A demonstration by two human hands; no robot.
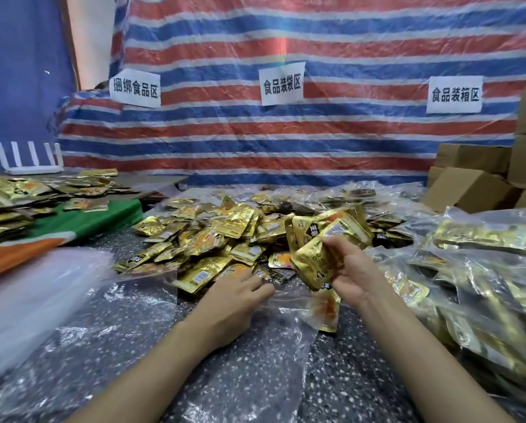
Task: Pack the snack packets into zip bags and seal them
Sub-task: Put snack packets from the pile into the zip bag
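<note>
Nearest of all, a clear zip bag (255, 355) is lying crumpled on the speckled table (356, 380), between two bare forearms. Its far edge is being touched by the left hand (240, 296); whether those fingers are pinching the film cannot be told. A bundle of snack packets (313, 251) is being gripped just above the bag's mouth by the right hand (351, 270), with the fingers curled tightly round it. A single packet (329, 312) is being seen through the film. Room is being hemmed in by the loose heap of gold packets (213, 236) ahead, filled bags (484, 270) along the right edge and a stack of empty bags (27, 300) at left. Open table is being left only near the body.
</note>
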